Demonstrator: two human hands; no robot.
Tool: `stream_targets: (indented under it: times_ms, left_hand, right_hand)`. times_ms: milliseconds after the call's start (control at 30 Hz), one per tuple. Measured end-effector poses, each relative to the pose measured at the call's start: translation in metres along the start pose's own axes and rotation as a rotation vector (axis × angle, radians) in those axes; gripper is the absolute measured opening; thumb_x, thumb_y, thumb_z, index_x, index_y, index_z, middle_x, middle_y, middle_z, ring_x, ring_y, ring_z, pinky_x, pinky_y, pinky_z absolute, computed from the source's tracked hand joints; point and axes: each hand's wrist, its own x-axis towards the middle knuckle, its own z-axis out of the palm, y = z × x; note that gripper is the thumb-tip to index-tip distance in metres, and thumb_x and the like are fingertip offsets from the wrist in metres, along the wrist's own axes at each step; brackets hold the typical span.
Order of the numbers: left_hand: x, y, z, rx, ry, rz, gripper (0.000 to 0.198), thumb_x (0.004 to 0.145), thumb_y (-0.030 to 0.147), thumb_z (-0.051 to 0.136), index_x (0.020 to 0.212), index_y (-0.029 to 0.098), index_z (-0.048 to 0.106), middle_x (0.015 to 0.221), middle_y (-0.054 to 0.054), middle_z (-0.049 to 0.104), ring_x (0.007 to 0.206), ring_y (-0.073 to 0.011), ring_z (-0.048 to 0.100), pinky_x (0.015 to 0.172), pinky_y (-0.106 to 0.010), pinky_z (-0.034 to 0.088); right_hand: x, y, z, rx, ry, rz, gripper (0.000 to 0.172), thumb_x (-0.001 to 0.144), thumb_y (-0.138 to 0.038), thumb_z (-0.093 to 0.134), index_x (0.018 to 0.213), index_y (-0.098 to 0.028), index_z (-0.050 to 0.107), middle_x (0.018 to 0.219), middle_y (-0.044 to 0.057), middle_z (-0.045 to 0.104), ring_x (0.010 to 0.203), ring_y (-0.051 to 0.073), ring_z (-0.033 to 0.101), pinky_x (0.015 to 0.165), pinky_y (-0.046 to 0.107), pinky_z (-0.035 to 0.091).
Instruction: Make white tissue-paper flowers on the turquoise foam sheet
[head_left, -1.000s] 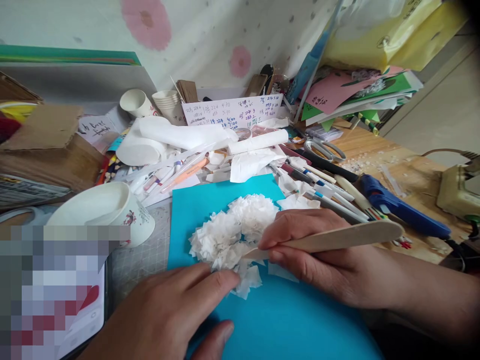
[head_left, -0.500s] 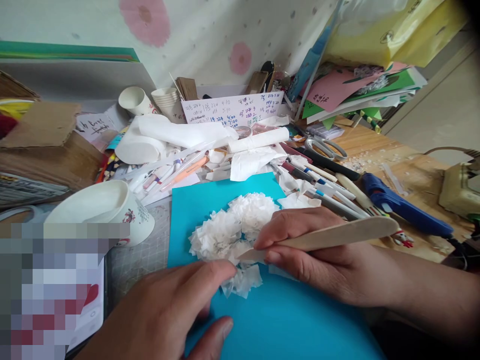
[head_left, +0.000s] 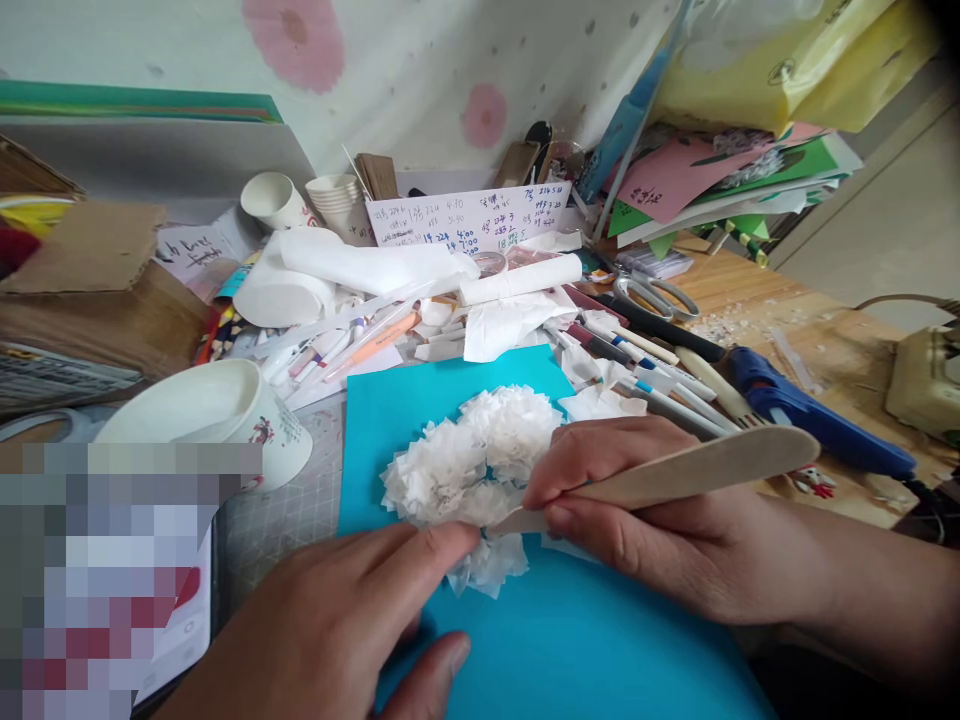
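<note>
My right hand (head_left: 637, 490) pinches a flat wooden stick (head_left: 697, 468), its wide rounded end pointing right. The stick's narrow tip reaches into white tissue-paper petals (head_left: 495, 495) on a blue sheet of card (head_left: 585, 630). Ruffled clusters of the same tissue (head_left: 439, 465) form a curve on the card's upper part. My left hand (head_left: 352, 610) rests at the lower left, index finger stretched to the petals beside the stick's tip. Its thumb stays apart, over the blue card; the other fingers are mostly hidden beneath the hand.
At left stand a paper cup (head_left: 281, 440), a phone (head_left: 180, 640) and a cardboard box (head_left: 97, 290). Behind the card lie white paper rolls (head_left: 375, 265), pens (head_left: 382, 335) and scissors (head_left: 656, 297). A blue glue gun (head_left: 817, 410) lies at right.
The stick's tip has shifted slightly right and down among the petals, and my right hand has moved slightly right with it. My left index finger stays on the tissue.
</note>
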Motion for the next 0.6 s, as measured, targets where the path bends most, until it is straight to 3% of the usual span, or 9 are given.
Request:
stream_targets:
  times_ms: [133, 267, 333, 433, 533, 600]
  left_hand:
    - [0.001, 0.000, -0.001, -0.012, 0.013, 0.020, 0.036, 0.076, 0.027, 0.057, 0.111, 0.035, 0.056, 0.082, 0.005, 0.069, 0.070, -0.0139, 0.067, 0.041, -0.016, 0.041]
    - [0.001, 0.002, -0.002, 0.012, 0.028, -0.033, 0.040, 0.074, 0.028, 0.057, 0.114, 0.034, 0.055, 0.066, 0.007, 0.062, 0.043, -0.0094, 0.052, 0.039, -0.017, 0.041]
    - [0.000, 0.002, -0.002, 0.008, 0.020, -0.070, 0.042, 0.075, 0.029, 0.056, 0.117, 0.035, 0.053, 0.063, 0.009, 0.059, 0.037, -0.0073, 0.044, 0.038, -0.016, 0.041]
    - [-0.002, 0.002, 0.000, -0.021, -0.004, -0.092, 0.046, 0.077, 0.031, 0.056, 0.122, 0.038, 0.048, 0.064, 0.011, 0.059, 0.036, -0.0062, 0.044, 0.037, -0.015, 0.039]
    - [-0.006, 0.001, 0.002, -0.037, 0.000, -0.138, 0.042, 0.082, 0.033, 0.053, 0.122, 0.039, 0.045, 0.064, 0.012, 0.057, 0.037, -0.0055, 0.045, 0.038, -0.015, 0.039]
    - [-0.007, 0.001, 0.003, -0.046, 0.048, -0.188, 0.032, 0.085, 0.034, 0.049, 0.117, 0.036, 0.045, 0.064, 0.011, 0.056, 0.040, -0.0060, 0.048, 0.040, -0.015, 0.040]
  right_hand:
    - [0.002, 0.001, 0.002, -0.029, -0.023, 0.007, 0.011, 0.089, -0.010, 0.054, 0.084, -0.013, 0.064, 0.082, 0.008, 0.071, 0.074, 0.013, 0.067, 0.067, 0.019, 0.054]
    - [0.003, 0.002, 0.000, -0.022, -0.029, 0.017, 0.012, 0.087, -0.007, 0.053, 0.084, -0.013, 0.064, 0.082, 0.007, 0.071, 0.073, 0.012, 0.066, 0.067, 0.019, 0.054]
    - [0.002, 0.002, -0.003, 0.016, 0.014, 0.045, 0.011, 0.086, -0.008, 0.055, 0.084, -0.014, 0.063, 0.083, 0.006, 0.070, 0.073, 0.012, 0.066, 0.066, 0.019, 0.054]
    - [-0.002, 0.000, -0.013, 0.106, 0.151, 0.151, 0.009, 0.088, -0.012, 0.057, 0.087, -0.019, 0.064, 0.080, 0.001, 0.068, 0.070, 0.011, 0.066, 0.060, 0.016, 0.054]
    - [-0.012, -0.001, -0.026, 0.105, 0.243, 0.220, 0.015, 0.092, -0.021, 0.056, 0.104, -0.025, 0.066, 0.089, 0.000, 0.070, 0.076, 0.012, 0.069, 0.065, 0.017, 0.056]
    - [-0.022, 0.001, -0.032, 0.010, 0.143, 0.220, 0.029, 0.094, -0.024, 0.055, 0.121, -0.030, 0.061, 0.105, 0.000, 0.070, 0.084, 0.013, 0.070, 0.071, 0.020, 0.057]
